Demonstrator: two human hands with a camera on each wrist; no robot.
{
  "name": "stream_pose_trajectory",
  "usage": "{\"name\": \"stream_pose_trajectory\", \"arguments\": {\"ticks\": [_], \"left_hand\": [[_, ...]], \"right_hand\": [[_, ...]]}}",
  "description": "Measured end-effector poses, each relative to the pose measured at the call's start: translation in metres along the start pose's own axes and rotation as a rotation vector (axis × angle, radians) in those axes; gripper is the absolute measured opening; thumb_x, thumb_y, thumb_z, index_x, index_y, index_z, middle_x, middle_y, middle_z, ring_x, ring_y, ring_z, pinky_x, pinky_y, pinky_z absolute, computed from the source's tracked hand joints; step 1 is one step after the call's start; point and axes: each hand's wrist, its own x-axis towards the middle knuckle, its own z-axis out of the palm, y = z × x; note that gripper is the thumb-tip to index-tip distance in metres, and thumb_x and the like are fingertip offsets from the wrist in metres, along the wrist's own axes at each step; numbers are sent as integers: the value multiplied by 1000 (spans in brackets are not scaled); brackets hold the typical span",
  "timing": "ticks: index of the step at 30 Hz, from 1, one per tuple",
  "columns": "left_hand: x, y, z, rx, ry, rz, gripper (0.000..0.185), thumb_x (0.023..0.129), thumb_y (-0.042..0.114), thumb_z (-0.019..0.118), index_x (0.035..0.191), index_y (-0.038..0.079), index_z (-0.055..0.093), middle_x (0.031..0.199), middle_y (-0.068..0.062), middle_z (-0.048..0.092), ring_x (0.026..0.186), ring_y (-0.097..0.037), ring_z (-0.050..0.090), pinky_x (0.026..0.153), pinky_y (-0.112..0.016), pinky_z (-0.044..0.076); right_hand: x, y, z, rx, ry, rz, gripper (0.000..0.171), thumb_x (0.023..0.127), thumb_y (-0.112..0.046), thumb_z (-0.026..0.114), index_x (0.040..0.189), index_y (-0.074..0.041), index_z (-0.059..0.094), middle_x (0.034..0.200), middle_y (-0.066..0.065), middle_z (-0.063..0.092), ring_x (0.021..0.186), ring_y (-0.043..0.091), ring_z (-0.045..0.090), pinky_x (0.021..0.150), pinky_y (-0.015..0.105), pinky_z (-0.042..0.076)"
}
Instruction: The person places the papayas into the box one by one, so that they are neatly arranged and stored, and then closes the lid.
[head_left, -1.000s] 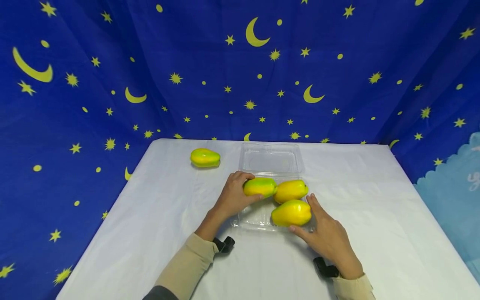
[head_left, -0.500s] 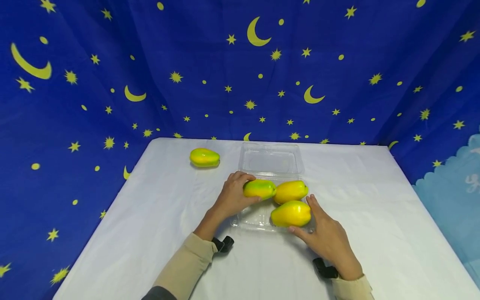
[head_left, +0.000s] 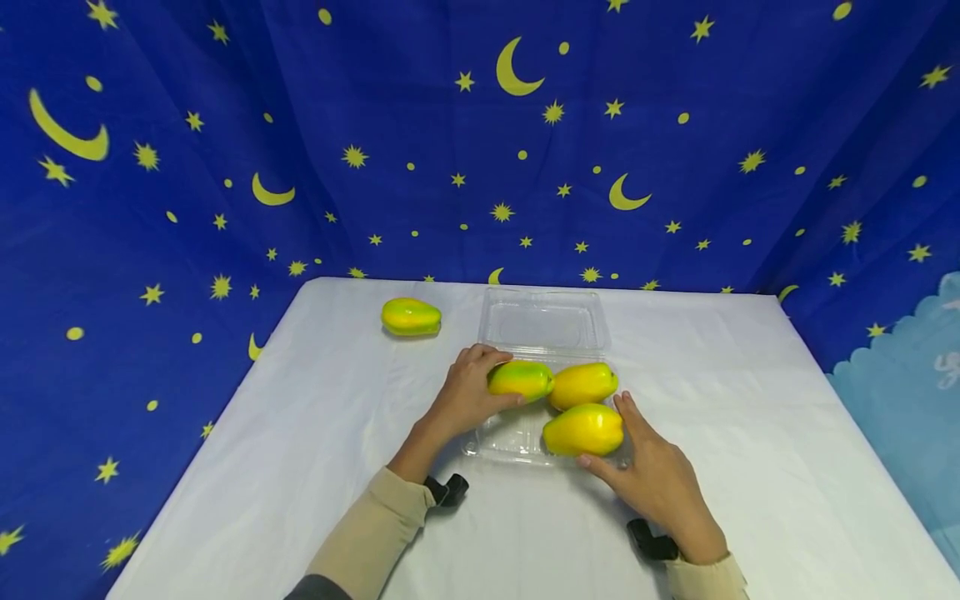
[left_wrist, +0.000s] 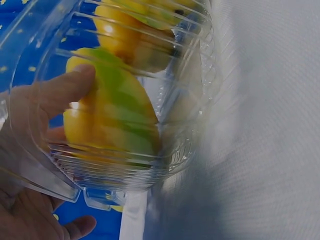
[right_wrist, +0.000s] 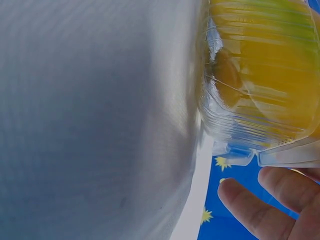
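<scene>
Green-and-yellow plastic papaya (head_left: pixel 520 378) sits at the far left of the clear plastic clamshell tray (head_left: pixel 501 442), and your left hand (head_left: pixel 467 392) grips it, fingers curled over its top and thumb beneath; through the tray wall, the left wrist view shows a finger (left_wrist: pixel 57 92) lying on the fruit. Just beside it, touching, lies a plain yellow papaya (head_left: pixel 583 384), and in front of that a second yellow papaya (head_left: pixel 583 429) at the tray's near right. Your right hand (head_left: pixel 654 479) lies released, fingers straight along the right side of that near fruit and the tray edge.

By my judgement three fruits are in the tray, the third not yet let go. One green-yellow papaya (head_left: pixel 410 317) is left out on the white-covered counter (head_left: pixel 750 417), well apart at the far left, and the tray's clear lid (head_left: pixel 542 321) lies flat open behind.

Compared with a second ago, almost nothing has shifted: both hands keep their places and the fruits lie as they did.
</scene>
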Motion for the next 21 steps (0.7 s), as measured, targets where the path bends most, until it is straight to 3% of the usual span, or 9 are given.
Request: {"name": "stream_pose_trajectory", "arguments": {"ticks": [8, 12, 18, 21], "left_hand": [[3, 4, -4, -41, -3, -22, 67, 80, 46, 82, 137, 17, 61, 133, -5, 56, 127, -26, 51, 111, -50, 39], [5, 4, -8, -81, 31, -25, 64, 83, 45, 80, 137, 17, 61, 133, -5, 55, 127, -27, 52, 110, -47, 42], [6, -3, -18, -124, 122, -34, 56, 86, 42, 78, 135, 20, 62, 132, -2, 55, 127, -24, 51, 110, -46, 43], [7, -8, -24, -138, 181, -32, 53, 88, 43, 76, 134, 20, 63, 131, -1, 55, 126, -24, 52, 110, -47, 43]], "right_hand": [[-1, 1, -1, 2, 20, -4, 110, 80, -76, 63, 156, -4, 31, 161, 18, 33, 101, 44, 68, 82, 58, 56], [-1, 1, -1, 3, 28, -10, 110, 80, -76, 63, 156, -4, 32, 161, 18, 33, 96, 41, 70, 80, 57, 56], [1, 0, -1, -1, 19, -11, 110, 79, -76, 64, 156, -4, 32, 161, 17, 34, 69, 21, 62, 76, 53, 57], [1, 0, 1, 5, 25, -20, 110, 80, -76, 64, 156, -3, 33, 160, 18, 34, 77, 27, 67, 79, 54, 57]]}}
